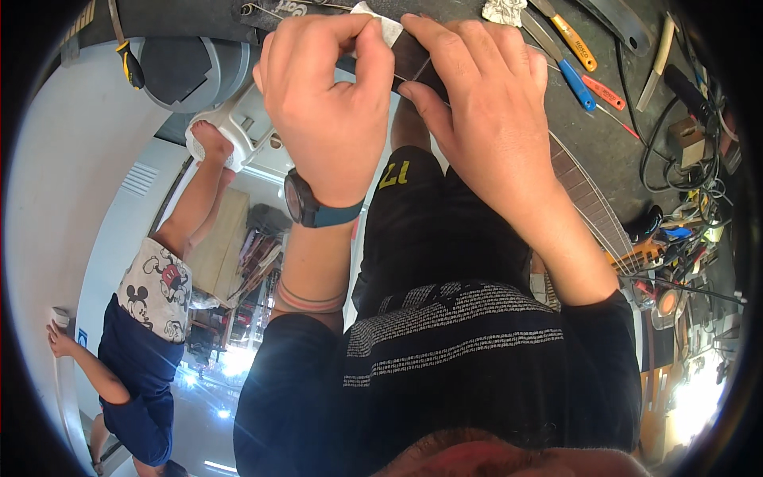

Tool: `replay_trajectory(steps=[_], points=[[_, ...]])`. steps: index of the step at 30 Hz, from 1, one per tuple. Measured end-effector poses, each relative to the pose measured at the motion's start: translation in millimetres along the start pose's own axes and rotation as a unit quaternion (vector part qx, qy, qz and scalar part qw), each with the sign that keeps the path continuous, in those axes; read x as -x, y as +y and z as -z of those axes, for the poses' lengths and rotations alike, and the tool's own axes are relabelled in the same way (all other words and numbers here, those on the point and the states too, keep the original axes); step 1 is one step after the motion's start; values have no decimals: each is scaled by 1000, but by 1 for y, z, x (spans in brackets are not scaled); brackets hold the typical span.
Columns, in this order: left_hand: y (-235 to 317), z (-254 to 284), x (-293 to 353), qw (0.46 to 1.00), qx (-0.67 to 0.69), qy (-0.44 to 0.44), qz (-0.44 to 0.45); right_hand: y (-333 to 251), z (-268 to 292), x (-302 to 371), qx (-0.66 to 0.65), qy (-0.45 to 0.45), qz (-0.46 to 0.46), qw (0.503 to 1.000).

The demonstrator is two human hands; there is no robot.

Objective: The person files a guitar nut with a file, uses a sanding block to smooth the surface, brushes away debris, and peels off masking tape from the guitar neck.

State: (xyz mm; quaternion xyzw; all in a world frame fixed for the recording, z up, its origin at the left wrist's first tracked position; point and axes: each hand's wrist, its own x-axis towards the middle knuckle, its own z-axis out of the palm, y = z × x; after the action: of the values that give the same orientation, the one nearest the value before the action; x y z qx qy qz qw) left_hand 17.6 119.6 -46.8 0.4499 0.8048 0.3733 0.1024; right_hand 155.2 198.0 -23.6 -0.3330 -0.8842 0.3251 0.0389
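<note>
A dark fretboard [415, 57] with thin metal fret lines lies under my hands at the bench edge. My left hand [322, 95] is closed in a pinch, thumb against index finger, at a small white piece of paper or cloth [389, 30] that sits on the board. My right hand [485, 111] spans the board, with its index fingertip at the far side and its thumb at the near side. Past my right wrist, a curved brown fretted strip [588, 191] runs toward the lower right; my hand hides where it joins the board. A watch is on my left wrist.
On the dark bench lie a blue-handled tool [576, 85], an orange-handled one [586, 49], a red-handled one [604, 93] and black cables [656, 163]. A yellow-black screwdriver [129, 66] lies at left. Another person [143, 358] is at the left, beside a white chair [238, 127].
</note>
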Motion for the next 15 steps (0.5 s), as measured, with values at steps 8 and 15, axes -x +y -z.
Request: replay_trajectory(steps=[8,15], points=[[4,0,3,1000,-8,5,18,2,4,1,-49,-22,-9,999],[-23,7,10,999,-34,-11,-21,1,8,-2,-57,-22,-8,998]])
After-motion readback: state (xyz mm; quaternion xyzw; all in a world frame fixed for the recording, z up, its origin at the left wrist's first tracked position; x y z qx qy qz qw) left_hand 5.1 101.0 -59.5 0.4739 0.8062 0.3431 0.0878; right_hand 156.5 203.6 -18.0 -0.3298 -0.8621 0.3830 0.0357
